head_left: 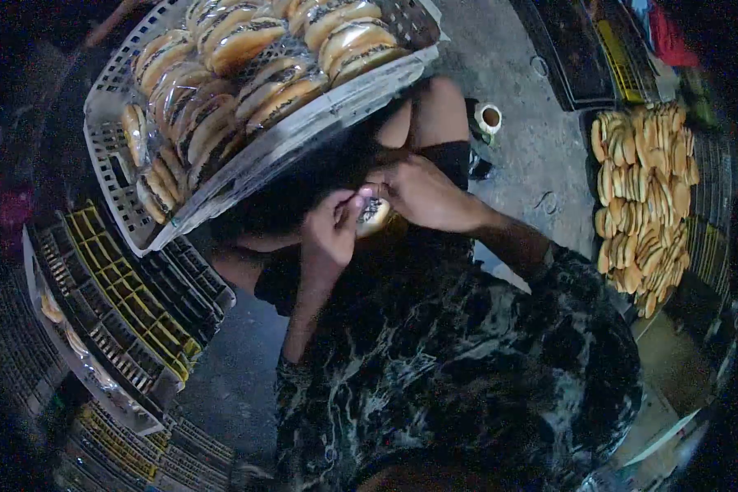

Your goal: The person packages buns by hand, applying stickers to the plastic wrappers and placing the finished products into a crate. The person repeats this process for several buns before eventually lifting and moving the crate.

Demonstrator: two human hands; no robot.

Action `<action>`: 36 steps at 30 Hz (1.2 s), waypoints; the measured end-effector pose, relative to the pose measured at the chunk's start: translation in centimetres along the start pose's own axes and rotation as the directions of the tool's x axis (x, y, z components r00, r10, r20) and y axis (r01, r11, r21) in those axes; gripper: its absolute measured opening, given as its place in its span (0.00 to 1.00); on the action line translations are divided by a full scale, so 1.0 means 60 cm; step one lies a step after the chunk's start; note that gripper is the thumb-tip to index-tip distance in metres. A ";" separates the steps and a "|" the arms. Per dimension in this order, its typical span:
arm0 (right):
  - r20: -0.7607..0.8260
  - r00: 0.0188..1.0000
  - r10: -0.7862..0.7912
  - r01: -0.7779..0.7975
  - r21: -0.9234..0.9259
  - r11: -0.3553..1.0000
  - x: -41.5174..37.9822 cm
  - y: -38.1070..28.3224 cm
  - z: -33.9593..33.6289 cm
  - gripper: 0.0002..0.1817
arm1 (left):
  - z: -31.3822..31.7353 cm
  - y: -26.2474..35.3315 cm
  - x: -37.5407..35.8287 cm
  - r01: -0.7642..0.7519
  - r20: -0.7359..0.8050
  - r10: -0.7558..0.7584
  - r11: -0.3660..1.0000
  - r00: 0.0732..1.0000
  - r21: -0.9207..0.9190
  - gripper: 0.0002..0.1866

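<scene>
Both hands meet over the lap on one filled bun (375, 215). The left hand (330, 232) pinches its near edge with curled fingers, while the right hand (422, 193) closes over its far side. A grey crate (107, 139) of wrapped buns sits just beyond.

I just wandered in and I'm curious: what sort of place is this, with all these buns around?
Probably a small bakery or food-packing workshop. A grey crate holds wrapped filled buns, a tray of plain buns sits on the bare floor, and both hands hold one bun.
</scene>
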State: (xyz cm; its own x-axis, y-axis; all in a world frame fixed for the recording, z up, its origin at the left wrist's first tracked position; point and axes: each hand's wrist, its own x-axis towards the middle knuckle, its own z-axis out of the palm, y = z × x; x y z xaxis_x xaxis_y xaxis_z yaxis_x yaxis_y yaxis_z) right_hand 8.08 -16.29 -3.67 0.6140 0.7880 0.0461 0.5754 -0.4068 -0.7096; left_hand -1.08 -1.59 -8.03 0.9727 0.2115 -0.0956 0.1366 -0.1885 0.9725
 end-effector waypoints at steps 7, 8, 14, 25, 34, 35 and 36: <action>0.164 0.970 0.182 -0.173 -0.065 0.983 -0.054 0.019 0.081 0.17 | 0.017 -0.141 -0.002 0.470 0.356 -0.355 0.820 0.864 -0.325 0.09; 0.231 0.941 0.249 -0.232 -0.095 0.968 -0.053 0.008 0.066 0.19 | 0.024 -0.164 -0.013 0.430 0.352 -0.310 0.836 0.883 -0.340 0.10; -0.354 0.779 0.517 -0.457 0.244 0.855 -0.132 0.166 0.009 0.24 | 0.103 -0.092 -0.035 0.092 0.077 -0.077 0.974 0.994 -0.209 0.18; -0.331 0.661 0.674 -0.746 -0.385 0.543 -0.393 0.532 0.130 0.12 | 0.098 -0.052 0.031 -0.085 -0.446 0.047 0.994 0.894 -0.065 0.13; 0.046 0.711 0.701 -0.623 0.504 0.598 -0.191 0.293 -0.044 0.11 | 0.078 -0.052 0.059 -0.299 -0.497 0.336 0.942 0.800 0.154 0.11; 0.082 0.769 0.634 -0.541 0.612 0.577 -0.136 0.201 -0.079 0.10 | 0.085 -0.056 0.060 -0.308 -0.451 0.369 0.929 0.813 0.205 0.11; -0.034 0.987 0.158 -0.089 0.701 0.707 -0.079 0.133 -0.097 0.10 | 0.089 -0.038 0.062 -0.321 -0.438 0.375 0.927 0.817 0.195 0.11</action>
State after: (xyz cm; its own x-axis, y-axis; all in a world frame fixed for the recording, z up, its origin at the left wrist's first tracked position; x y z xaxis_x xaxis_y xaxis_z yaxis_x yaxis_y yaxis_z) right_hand 12.92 -25.94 -5.43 0.7152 0.6976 -0.0428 -0.0269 -0.0337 -0.9991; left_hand 3.21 -5.51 -11.76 0.7637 0.5223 0.3793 -0.1488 -0.4293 0.8908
